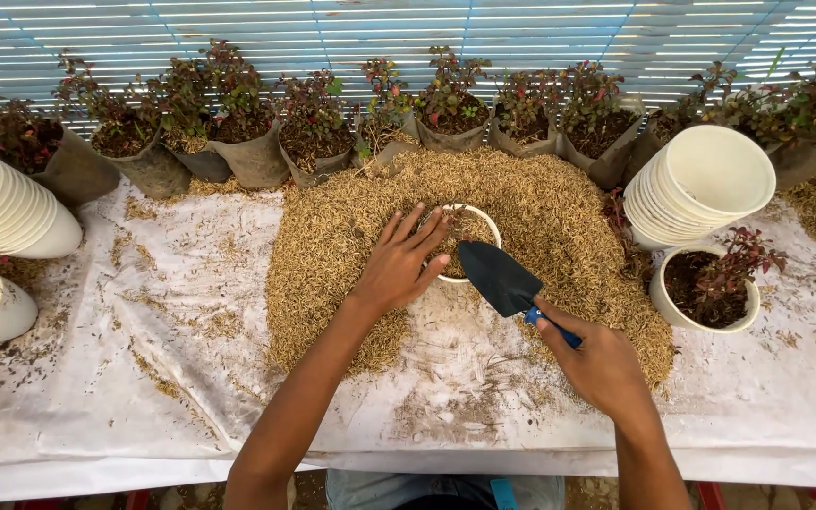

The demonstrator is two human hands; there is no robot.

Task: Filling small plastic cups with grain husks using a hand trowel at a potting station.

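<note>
The left hand (403, 260) lies with fingers spread over the rim of a white pot (469, 241) sunk in a husk heap (540, 208) mid-bench. The right hand (597, 364) is wrapped around the blue handle of a black trowel (500, 277), whose long axis runs diagonally, its blade pointing up-left at the pot. Toward the right edge stands a potted red-leaved plant (715, 283) in dark soil, beside stacked empty white pots (701, 184). Bagged seedlings (314, 132) line the back edge.

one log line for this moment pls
left hand on white pot in husk pile | right hand holds trowel | potted plant right
</note>
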